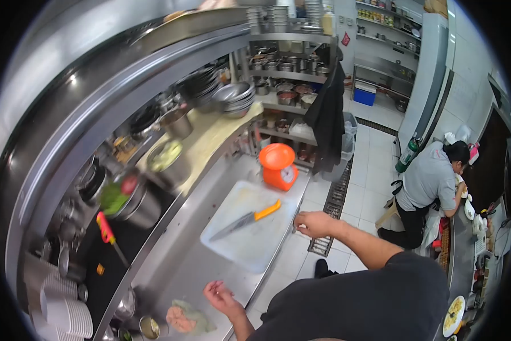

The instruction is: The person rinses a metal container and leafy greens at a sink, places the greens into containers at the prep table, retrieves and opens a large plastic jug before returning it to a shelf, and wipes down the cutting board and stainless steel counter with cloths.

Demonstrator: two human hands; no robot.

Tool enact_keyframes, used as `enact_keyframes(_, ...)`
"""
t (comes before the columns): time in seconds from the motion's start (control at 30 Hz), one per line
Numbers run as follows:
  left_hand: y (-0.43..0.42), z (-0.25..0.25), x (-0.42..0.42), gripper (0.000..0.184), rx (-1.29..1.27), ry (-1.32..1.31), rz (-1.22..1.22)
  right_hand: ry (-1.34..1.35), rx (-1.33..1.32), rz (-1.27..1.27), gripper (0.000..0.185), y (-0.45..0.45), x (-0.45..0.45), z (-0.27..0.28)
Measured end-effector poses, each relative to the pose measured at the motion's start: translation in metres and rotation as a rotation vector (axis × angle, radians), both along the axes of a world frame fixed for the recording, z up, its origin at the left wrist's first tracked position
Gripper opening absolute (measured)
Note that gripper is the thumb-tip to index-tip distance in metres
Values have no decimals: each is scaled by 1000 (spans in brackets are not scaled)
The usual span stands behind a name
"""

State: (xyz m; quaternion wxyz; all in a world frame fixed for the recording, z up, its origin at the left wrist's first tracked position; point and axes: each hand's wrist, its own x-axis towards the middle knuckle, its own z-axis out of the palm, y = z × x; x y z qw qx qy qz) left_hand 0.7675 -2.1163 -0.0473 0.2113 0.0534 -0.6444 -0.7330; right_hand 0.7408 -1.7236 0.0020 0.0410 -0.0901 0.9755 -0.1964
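Note:
A white cutting board lies on the steel counter, with a yellow-handled knife across it. My right hand is at the counter's right edge, right of the board, its fingers curled; what they hold, if anything, is hidden. Over the near part of the counter is my left hand, its fingers apart and nothing in them. Left of it lies a clear plastic bag with something pink inside. An orange scale stands beyond the board.
Metal containers with vegetables and a pink-handled tool are on the left. White bowls are stacked at the lower left. A person sits at another counter on the right. A floor drain runs between.

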Motion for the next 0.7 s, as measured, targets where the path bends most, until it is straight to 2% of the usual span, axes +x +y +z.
enact_keyframes(0.13,150,36,-66,17,-71,116,-383,46,-80,-102,20,117,17,-9)
enact_keyframes(0.2,226,57,-100,15,-114,81,-417,23,-120,-175,20,165,33,-33)
enact_keyframes(0.23,265,66,-112,15,-131,54,-440,-31,-120,-229,21,187,42,-25)
enact_keyframes(0.33,373,98,-140,13,-35,27,-587,15,-238,-307,23,255,66,-37)
enact_keyframes(0.47,486,146,-175,15,-84,97,-724,-66,-379,-455,25,340,83,-18)
enact_keyframes(0.6,567,198,-244,17,-111,299,-762,118,-375,-546,22,431,59,6)
enact_keyframes(0.7,619,251,-300,22,-62,481,-727,341,-385,-532,19,494,11,53)
